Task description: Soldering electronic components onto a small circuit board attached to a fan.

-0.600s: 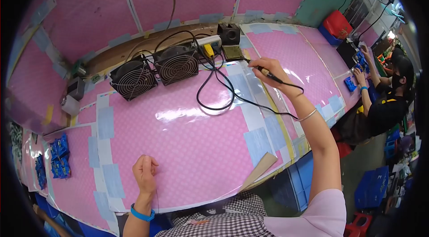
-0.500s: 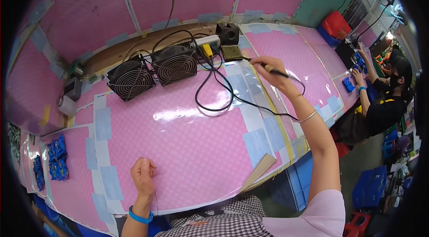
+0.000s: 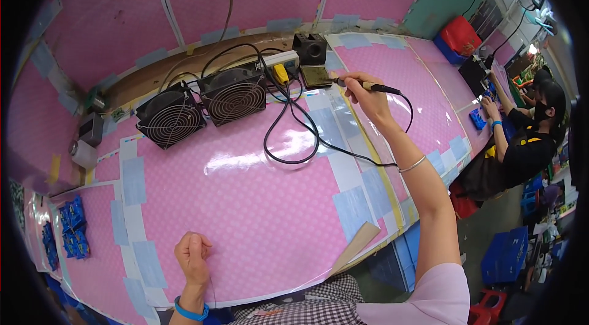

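Right hand (image 3: pixel 368 97) grips slim, corded soldering iron (image 3: pixel 379 87) toward glossy worktop's (image 3: pixel 245 214) rear edge; left hand (image 3: pixel 192 259) curled toward front edge.

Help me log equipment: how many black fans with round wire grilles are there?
2: the left black wire-grilled fan; the right black wire-grilled fan beside it, nearer the yellow plug.

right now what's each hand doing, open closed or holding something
Left hand: curled closed; cannot tell whether it holds anything.
Right hand: closed around a soldering iron.
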The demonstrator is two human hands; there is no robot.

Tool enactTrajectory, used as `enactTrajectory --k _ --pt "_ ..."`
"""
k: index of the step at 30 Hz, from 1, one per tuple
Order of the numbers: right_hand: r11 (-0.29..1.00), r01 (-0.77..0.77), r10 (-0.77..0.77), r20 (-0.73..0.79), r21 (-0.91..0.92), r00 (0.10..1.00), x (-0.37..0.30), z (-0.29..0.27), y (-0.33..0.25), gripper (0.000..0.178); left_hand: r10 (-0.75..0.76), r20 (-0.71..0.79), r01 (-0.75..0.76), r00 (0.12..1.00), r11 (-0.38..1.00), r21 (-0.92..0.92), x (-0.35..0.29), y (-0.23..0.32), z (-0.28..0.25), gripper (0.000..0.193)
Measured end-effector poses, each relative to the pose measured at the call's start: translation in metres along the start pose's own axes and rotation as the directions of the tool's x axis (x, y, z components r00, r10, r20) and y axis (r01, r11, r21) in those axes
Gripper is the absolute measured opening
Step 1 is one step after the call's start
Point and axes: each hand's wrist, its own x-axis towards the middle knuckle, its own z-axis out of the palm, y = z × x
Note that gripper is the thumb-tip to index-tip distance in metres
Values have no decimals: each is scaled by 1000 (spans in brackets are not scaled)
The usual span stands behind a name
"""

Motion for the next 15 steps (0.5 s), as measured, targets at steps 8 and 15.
enactTrajectory --k 8,15 --pt "999 -7 9 -29 52 1000 -1 -2 7 20 -14 -9 14 1000 999 -46 -1 1 -1 35" --pt "998 -12 17 -79 63 997 3 0 9 20 -24 -5 23 1000 998 -64 0 -1 0 35"
